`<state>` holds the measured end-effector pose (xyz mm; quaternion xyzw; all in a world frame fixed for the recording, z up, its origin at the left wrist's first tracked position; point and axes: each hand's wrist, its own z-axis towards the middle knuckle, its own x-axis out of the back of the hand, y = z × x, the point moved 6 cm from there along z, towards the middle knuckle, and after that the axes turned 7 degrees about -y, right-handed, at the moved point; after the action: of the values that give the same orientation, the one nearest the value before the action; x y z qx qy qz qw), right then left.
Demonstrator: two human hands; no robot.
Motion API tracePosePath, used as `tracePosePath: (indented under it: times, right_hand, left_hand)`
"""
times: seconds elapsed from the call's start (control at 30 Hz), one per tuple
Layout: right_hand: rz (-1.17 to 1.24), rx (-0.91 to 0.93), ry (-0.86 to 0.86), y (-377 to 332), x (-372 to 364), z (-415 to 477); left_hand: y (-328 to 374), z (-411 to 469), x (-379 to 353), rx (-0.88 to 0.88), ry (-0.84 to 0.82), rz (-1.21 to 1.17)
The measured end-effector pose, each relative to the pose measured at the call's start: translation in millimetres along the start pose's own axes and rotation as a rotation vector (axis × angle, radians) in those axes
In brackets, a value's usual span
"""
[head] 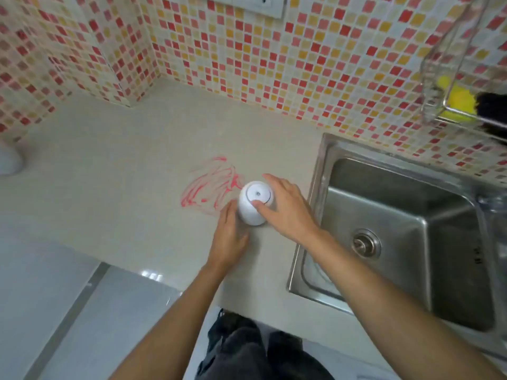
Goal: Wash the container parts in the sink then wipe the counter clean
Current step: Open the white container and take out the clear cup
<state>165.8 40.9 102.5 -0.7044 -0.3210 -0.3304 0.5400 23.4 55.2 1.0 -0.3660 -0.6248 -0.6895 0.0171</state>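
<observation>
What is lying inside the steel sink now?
The sink basin shows only its round drain and bare metal. Its near left corner is hidden behind the right hand's forearm, so that part cannot be checked.

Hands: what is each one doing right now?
Left hand: open, flat against the white container.
Right hand: fingers on the container's top, gripping it.

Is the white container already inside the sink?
No, the white container stands on the counter left of the sink.
</observation>
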Motion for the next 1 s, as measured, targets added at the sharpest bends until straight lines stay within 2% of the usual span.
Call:
tracePosePath:
  times: [0.13, 0.3, 0.47, 0.57, 0.67, 1.0]
  right_hand:
    - [-0.068, -0.037, -0.071, -10, -16, 10]
    - [-0.253, -0.143, -0.012, -9, -22, 18]
    - [-0.412, -0.165, 0.019, -19, -14, 25]
    - [-0.431, -0.152, -0.008, -19, -10, 26]
    - [-0.414, -0.088, -0.074, -15, -11, 25]
    - [-0.388, 0.023, -0.297, -8, -9, 28]
  left_hand:
    - [-8, 18, -17, 0.042, 0.056, -0.070]
    - [3, 27, -31, 0.049, 0.148, -0.271]
    - [-8, 22, -41, 0.143, 0.147, -0.115]
    - [-8, 26, -38, 0.132, 0.140, -0.066]
    - [-10, 26, -37, 0.212, 0.139, -0.024]
    - [3, 13, -32, 0.233, 0.180, -0.117]
